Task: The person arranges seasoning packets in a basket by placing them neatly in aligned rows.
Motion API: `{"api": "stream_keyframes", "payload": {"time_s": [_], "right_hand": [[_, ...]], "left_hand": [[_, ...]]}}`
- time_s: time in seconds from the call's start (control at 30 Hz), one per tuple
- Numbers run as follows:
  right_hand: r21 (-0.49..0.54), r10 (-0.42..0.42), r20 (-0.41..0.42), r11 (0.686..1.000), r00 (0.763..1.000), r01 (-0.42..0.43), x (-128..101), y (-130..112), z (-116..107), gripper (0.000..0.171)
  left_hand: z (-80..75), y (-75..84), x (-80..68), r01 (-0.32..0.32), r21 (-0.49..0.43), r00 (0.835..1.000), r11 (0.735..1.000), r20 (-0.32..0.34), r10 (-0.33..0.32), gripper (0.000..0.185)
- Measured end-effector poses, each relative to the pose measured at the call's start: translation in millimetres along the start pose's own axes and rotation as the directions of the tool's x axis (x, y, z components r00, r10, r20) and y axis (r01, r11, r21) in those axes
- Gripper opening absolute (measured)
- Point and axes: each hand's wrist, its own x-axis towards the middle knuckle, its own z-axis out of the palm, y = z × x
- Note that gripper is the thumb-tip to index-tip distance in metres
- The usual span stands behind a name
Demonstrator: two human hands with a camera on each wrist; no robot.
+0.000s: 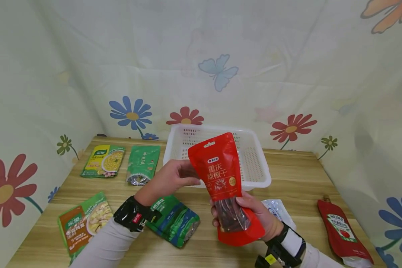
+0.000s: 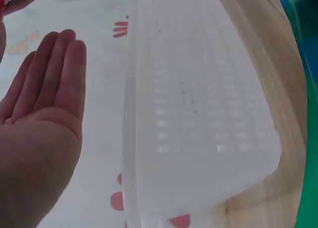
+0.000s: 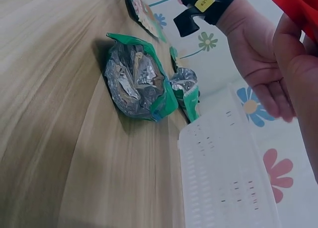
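Note:
My right hand (image 1: 254, 213) grips the lower part of a red pouch (image 1: 221, 175) with a clear window and holds it upright above the table, in front of a white perforated basket (image 1: 258, 178). My left hand (image 1: 175, 178) hovers at the pouch's left edge with its fingers straight and relaxed and holds nothing. Whether its fingertips touch the pouch is unclear. In the left wrist view the open palm (image 2: 44, 118) faces the basket (image 2: 198, 114). The right wrist view shows the left hand (image 3: 261, 64), the basket (image 3: 223, 188) and a corner of the red pouch (image 3: 298, 4).
On the wooden table lie a yellow-green corn packet (image 1: 103, 160), a green pouch (image 1: 143, 163), a green-blue pouch (image 1: 174, 221), a green-orange packet (image 1: 83, 223), a white packet (image 1: 278, 209) and a red ketchup pouch (image 1: 343, 232). Flowered cloth walls the table on three sides.

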Motion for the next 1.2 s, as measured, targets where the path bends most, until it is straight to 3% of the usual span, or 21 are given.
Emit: {"api": "stream_keyframes", "payload": {"time_s": [0.1,0.23,0.33,0.6,0.8,1.0,1.2], "right_hand": [[0.015,0.002,0.008,1.000,1.000,-0.002,1,1,1,0.040],[0.038,0.006,0.037,0.999,0.999,-0.008,3,1,4,0.041],[0.044,0.007,0.048,0.999,0.999,-0.009,4,2,4,0.041],[0.024,0.021,0.024,0.999,1.000,-0.022,3,5,-2,0.041],[0.019,0.030,0.002,0.999,1.000,-0.030,1,7,-6,0.042],[0.029,0.050,0.011,0.998,0.999,-0.050,1,8,-6,0.041],[0.049,0.044,0.022,0.998,0.999,-0.045,3,9,-5,0.041]], "left_hand": [[0.9,-1.3,-1.0,-0.007,-0.146,0.999,0.989,0.045,0.014,0.049],[7.5,-1.1,-3.2,-0.006,-0.329,0.997,0.944,0.073,0.032,0.060],[15.5,3.1,-4.5,-0.008,-0.403,0.997,0.915,0.062,0.036,0.065],[30.3,10.4,-6.0,0.003,-0.407,0.999,0.914,-0.044,-0.023,0.058],[37.8,11.8,-7.1,0.009,-0.407,0.999,0.913,-0.040,-0.027,0.058],[46.0,17.6,-9.0,0.054,-0.392,0.997,0.918,-0.028,-0.070,0.060],[50.4,22.8,-10.6,0.037,-0.414,0.997,0.910,-0.044,-0.061,0.059]]}}
